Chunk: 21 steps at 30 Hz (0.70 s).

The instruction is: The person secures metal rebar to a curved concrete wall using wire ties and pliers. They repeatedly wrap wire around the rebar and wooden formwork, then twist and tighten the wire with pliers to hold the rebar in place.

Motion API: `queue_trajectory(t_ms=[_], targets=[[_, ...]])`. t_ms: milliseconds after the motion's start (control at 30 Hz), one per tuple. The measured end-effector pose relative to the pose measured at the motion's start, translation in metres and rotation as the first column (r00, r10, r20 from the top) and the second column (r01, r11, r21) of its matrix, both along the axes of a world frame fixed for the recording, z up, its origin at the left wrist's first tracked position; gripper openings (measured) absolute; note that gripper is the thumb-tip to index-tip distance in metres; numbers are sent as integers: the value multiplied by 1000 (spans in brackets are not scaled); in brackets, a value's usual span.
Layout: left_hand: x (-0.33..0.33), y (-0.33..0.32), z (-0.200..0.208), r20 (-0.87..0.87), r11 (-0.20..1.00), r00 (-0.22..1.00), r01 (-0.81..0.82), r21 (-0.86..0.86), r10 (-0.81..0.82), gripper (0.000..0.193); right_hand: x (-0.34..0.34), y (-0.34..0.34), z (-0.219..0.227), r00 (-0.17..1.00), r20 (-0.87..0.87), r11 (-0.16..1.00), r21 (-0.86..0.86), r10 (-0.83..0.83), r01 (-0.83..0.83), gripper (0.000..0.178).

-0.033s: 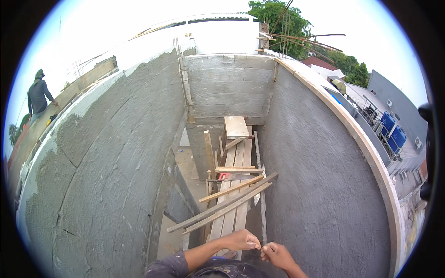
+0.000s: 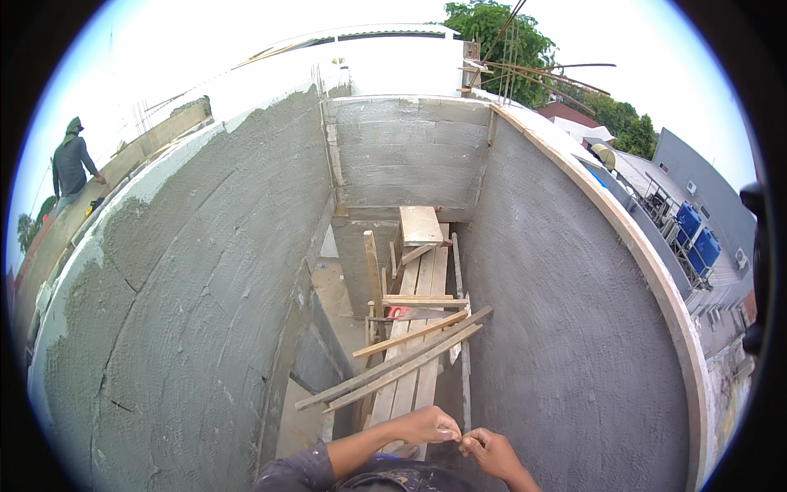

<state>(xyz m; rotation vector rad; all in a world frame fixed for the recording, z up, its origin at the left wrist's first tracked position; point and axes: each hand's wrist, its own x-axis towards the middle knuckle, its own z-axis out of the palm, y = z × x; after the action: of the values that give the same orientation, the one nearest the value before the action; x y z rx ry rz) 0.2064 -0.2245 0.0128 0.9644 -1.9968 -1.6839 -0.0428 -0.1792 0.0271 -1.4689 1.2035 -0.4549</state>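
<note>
The left hand (image 2: pixel 430 425) is over the near end of the planks (image 2: pixel 404 395), its fingers curled in and the tips drawn together. The right hand (image 2: pixel 489 453) is past their near right corner, thumb pressed to bent fingers. The two sets of fingertips nearly meet; whether anything is pinched between them is too small to tell.

Nearest beyond the hands, long battens (image 2: pixel 403 371) lie slantwise across the planks, jutting past the left and right edges. Farther along, a saw (image 2: pixel 397 312) has its red handle by the left edge and its blade toward the right, close to shorter sticks (image 2: pixel 422 302) laid crosswise. A pale box (image 2: pixel 420 223) sits at the far end, and a pole (image 2: pixel 466 385) runs along the right edge.

Rough grey walls (image 2: pixel 566 271) rise on both sides and ahead. Beyond the left one is another person (image 2: pixel 72 168).
</note>
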Motion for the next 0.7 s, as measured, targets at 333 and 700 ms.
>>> queue_trajectory(t_ms=[333,700], targets=[[12,-3,-9,138,970,990,29,-242,5,17,-27,-29,35,839,-455,852,-267,300,-450,27],[-22,13,-52,178,565,556,-669,-483,812,26,45,-21,-30,959,-240,959,-270,-151,83,30]])
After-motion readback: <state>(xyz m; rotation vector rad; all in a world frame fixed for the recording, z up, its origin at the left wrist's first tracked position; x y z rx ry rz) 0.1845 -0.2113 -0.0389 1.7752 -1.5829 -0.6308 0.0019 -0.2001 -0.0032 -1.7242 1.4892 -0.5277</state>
